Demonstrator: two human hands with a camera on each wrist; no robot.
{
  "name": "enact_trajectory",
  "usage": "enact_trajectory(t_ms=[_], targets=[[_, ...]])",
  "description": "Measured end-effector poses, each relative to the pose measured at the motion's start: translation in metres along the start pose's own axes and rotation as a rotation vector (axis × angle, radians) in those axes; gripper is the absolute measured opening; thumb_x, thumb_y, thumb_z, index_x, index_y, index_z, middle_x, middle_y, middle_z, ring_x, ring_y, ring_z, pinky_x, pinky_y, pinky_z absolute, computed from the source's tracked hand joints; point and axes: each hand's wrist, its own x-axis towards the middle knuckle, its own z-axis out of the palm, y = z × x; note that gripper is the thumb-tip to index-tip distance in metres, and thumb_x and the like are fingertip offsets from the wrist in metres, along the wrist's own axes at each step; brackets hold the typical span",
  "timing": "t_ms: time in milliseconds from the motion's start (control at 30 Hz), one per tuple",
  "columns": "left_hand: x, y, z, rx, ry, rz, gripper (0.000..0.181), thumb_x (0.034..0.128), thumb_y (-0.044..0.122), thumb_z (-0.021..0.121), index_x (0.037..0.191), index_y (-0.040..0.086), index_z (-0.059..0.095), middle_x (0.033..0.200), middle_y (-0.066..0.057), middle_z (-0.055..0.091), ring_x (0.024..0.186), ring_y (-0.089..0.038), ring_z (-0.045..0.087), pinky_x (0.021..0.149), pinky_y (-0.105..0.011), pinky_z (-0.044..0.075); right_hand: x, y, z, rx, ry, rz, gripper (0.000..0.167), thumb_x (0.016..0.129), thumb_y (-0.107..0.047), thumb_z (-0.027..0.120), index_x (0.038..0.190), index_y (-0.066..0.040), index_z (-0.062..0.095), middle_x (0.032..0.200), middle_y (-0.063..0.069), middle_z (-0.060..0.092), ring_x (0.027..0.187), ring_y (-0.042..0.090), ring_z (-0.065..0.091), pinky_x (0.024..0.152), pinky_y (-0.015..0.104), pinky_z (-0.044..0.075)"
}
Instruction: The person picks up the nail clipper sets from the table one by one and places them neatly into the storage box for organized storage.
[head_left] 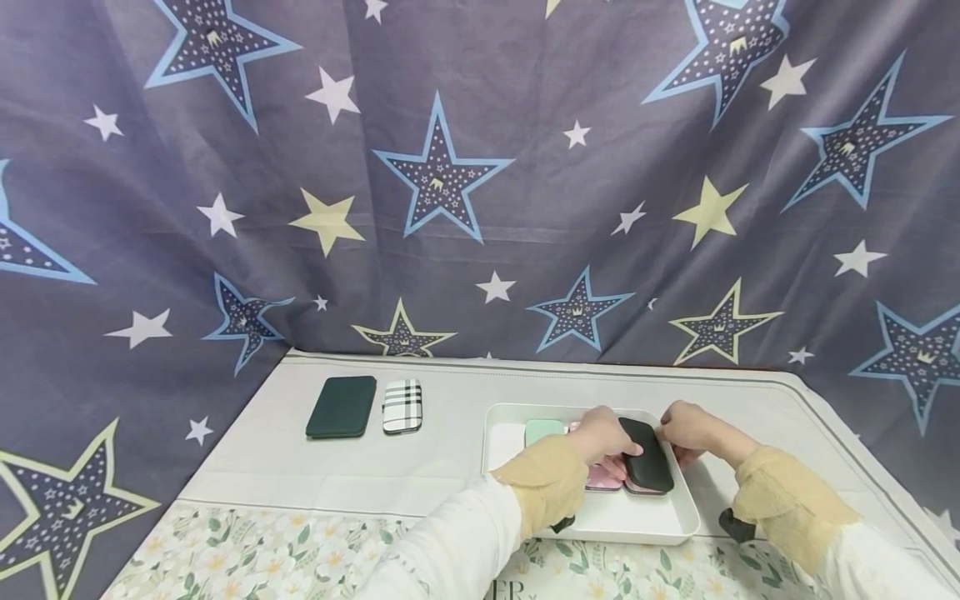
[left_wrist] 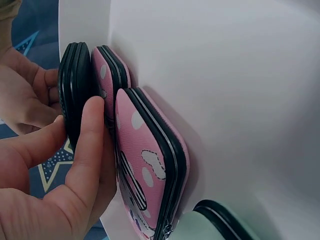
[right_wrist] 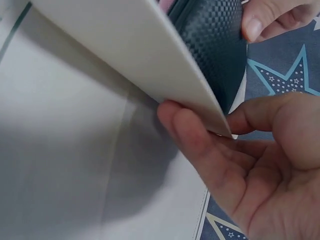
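Note:
A black wallet point(head_left: 649, 460) with a woven texture leans at the right side of a white tray point(head_left: 637, 522). My left hand point(head_left: 600, 437) pinches it between thumb and fingers, as the left wrist view shows. Under and beside it are two pink zip cases point(left_wrist: 145, 140) with white spots. A mint-green case point(head_left: 543, 428) lies at the tray's left. My right hand point(head_left: 693, 429) grips the tray's right wall, thumb inside and fingers outside, close to the wallet.
On the pale table point(head_left: 442, 475), left of the tray, lie a dark green wallet point(head_left: 342, 407) and a plaid case point(head_left: 402, 406). A star-patterned curtain point(head_left: 465, 275) hangs behind the table. Floral cloth point(head_left: 292, 542) covers the front.

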Motion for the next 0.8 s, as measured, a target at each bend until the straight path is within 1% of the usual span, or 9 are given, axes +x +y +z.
enact_trajectory(t_ms=[133,267,367,467,500,600,633,700,800], targets=[[0.002,-0.001,0.000,0.014,0.011,0.006,0.027,0.0768,0.001,0.076,0.086,-0.008,0.052,0.052,-0.024,0.060,0.061,-0.039,0.067,0.052,-0.038,0.057,-0.002,-0.001,-0.002,0.024,-0.020,0.007,0.042,0.090,-0.004,0.049,0.117,0.027,0.043,0.070,0.016,0.061,0.052,0.019,0.064,0.052,0.032,0.057],[0.004,0.000,0.001,0.057,0.011,0.009,0.027,0.0765,0.003,0.077,0.081,-0.008,0.053,0.051,-0.023,0.060,0.060,-0.037,0.068,0.051,-0.036,0.057,-0.006,-0.004,-0.005,0.025,-0.042,0.004,0.039,0.089,-0.003,0.050,0.115,0.026,0.045,0.070,0.015,0.062,0.052,0.018,0.064,0.052,0.031,0.057],[0.004,0.001,0.003,0.104,0.028,0.016,0.027,0.0759,0.004,0.078,0.080,-0.007,0.053,0.050,-0.021,0.060,0.058,-0.035,0.068,0.050,-0.034,0.057,-0.009,-0.008,-0.007,0.020,-0.067,-0.002,0.037,0.087,0.000,0.050,0.114,0.025,0.046,0.068,0.015,0.061,0.052,0.018,0.064,0.052,0.032,0.057],[0.002,0.003,0.004,0.238,0.068,0.052,0.033,0.0743,0.010,0.080,0.086,-0.007,0.055,0.051,-0.017,0.062,0.054,-0.029,0.068,0.049,-0.029,0.056,-0.010,-0.012,-0.009,0.005,-0.088,-0.004,0.034,0.087,0.001,0.050,0.112,0.024,0.048,0.068,0.015,0.061,0.052,0.018,0.064,0.053,0.031,0.057],[0.001,0.004,0.004,0.306,0.086,0.072,0.035,0.0738,0.013,0.081,0.088,-0.007,0.057,0.053,-0.015,0.063,0.052,-0.026,0.067,0.051,-0.026,0.056,-0.010,-0.013,-0.010,-0.001,-0.092,-0.004,0.034,0.087,0.001,0.050,0.112,0.024,0.048,0.068,0.015,0.062,0.052,0.018,0.064,0.053,0.031,0.057],[-0.001,0.007,0.004,0.535,0.143,0.146,0.041,0.0706,0.024,0.084,0.094,-0.003,0.062,0.068,-0.008,0.067,0.049,-0.016,0.066,0.061,-0.015,0.053,-0.010,-0.015,-0.010,-0.016,-0.096,0.000,0.031,0.087,0.002,0.050,0.110,0.023,0.050,0.069,0.015,0.063,0.053,0.018,0.064,0.053,0.031,0.057],[-0.002,0.008,0.004,0.585,0.150,0.162,0.041,0.0704,0.026,0.084,0.094,-0.001,0.064,0.073,-0.008,0.068,0.049,-0.014,0.065,0.064,-0.013,0.052,-0.010,-0.015,-0.010,-0.015,-0.097,0.001,0.030,0.087,0.002,0.051,0.109,0.023,0.051,0.069,0.015,0.063,0.053,0.018,0.064,0.053,0.031,0.057],[-0.003,0.009,0.004,0.680,0.171,0.193,0.042,0.0695,0.029,0.085,0.095,0.002,0.066,0.082,-0.008,0.067,0.050,-0.010,0.063,0.069,-0.011,0.049,-0.010,-0.015,-0.010,-0.018,-0.097,0.004,0.031,0.086,0.003,0.051,0.110,0.023,0.051,0.069,0.015,0.064,0.053,0.018,0.064,0.053,0.031,0.058],[-0.003,0.010,0.004,0.728,0.172,0.211,0.041,0.0702,0.030,0.084,0.097,0.004,0.067,0.089,-0.007,0.068,0.052,-0.009,0.062,0.070,-0.012,0.050,-0.010,-0.016,-0.010,-0.019,-0.094,0.003,0.031,0.086,0.004,0.050,0.110,0.023,0.050,0.069,0.015,0.064,0.054,0.018,0.065,0.053,0.030,0.058]])
